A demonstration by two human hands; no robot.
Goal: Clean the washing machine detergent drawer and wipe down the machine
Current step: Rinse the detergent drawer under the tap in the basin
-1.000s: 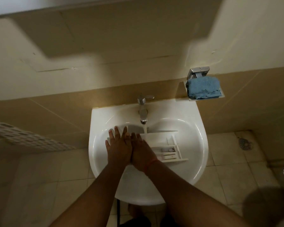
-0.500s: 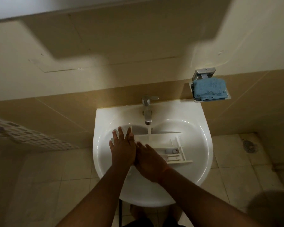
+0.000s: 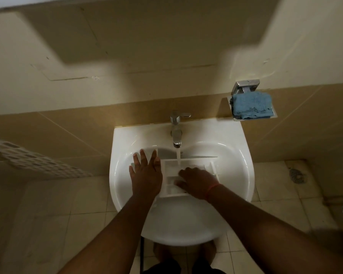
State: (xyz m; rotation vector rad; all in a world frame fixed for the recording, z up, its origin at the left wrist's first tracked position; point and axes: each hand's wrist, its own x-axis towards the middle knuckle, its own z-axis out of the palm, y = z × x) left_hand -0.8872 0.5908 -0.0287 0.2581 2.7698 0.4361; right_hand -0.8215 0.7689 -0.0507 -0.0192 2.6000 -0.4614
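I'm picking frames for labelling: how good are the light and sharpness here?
Head view: dim overall, walls and floor murky; the white sink is the brightest area; the right hand is motion-blurred over the drawer, the left hand sharper; wide-angle lens bends the wall lines; the blue cloth reads clearly.

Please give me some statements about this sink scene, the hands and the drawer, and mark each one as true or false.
1. Water runs from the faucet onto the detergent drawer. True.
2. The drawer lies on the floor. False: it lies inside the white sink.
3. The blue cloth is in the right hand. False: it sits on the wall holder; that hand rests on the drawer.
4. The left hand has its fingers spread, beside the drawer. True.
5. A red band is on the left wrist. False: it is on the right wrist.
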